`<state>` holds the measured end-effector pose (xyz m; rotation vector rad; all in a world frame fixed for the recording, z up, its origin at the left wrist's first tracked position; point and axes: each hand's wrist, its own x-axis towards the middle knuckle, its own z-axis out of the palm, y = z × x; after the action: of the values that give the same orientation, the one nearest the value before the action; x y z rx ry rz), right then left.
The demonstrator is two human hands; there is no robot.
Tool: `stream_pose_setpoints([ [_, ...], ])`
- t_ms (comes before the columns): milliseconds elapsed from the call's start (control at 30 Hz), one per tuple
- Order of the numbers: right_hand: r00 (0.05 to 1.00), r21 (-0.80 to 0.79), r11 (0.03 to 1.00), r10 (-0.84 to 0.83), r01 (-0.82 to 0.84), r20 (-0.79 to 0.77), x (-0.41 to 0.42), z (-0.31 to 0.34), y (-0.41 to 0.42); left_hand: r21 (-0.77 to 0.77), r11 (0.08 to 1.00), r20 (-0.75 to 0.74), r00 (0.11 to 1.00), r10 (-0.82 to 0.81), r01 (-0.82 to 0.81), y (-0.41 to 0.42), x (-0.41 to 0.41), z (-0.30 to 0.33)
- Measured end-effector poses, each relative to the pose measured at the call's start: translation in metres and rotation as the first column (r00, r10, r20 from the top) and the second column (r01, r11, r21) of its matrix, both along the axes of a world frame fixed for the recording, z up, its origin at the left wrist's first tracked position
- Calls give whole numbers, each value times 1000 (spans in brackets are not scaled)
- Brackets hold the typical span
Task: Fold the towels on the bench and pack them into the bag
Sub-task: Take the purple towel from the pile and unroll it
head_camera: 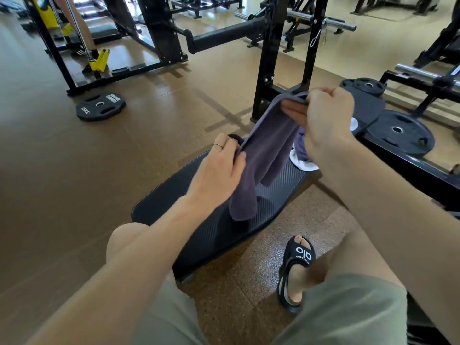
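Observation:
A dark purple-grey towel hangs in the air above the black padded bench. My right hand pinches its upper edge, held high. My left hand grips the towel's lower left edge just above the bench; a ring shows on one finger. The towel's loose end drapes down onto the pad. Behind it, at the far end of the bench, lie a white towel and part of another purple one, mostly hidden by my right forearm. No bag is in view.
A black rack upright stands right behind the bench. Weight plates lie at the right, another 15 kg plate on the brown floor at the left. My knees and a sandalled foot flank the bench's near end.

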<state>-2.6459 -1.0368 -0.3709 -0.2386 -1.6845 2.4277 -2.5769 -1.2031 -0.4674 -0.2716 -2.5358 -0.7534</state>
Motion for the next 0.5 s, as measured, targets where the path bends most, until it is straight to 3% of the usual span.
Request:
stream_pose_setpoints([
  [100, 994, 259, 962, -103, 88, 43, -13, -14, 22, -49, 996, -94, 992, -83, 79, -33, 3, 12],
  [200, 986, 553, 828, -150, 86, 72, -19, -29, 40, -111, 991, -121, 988, -92, 78, -58, 5, 26],
  [400, 985, 647, 763, -110, -2, 133, -16, -41, 56, -349, 924, -45, 982, -184, 157, -85, 11, 41],
  [500, 980, 678, 732, -80, -68, 185, -22, -43, 62, -377, 911, -35, 980, -194, 167, -92, 13, 46],
])
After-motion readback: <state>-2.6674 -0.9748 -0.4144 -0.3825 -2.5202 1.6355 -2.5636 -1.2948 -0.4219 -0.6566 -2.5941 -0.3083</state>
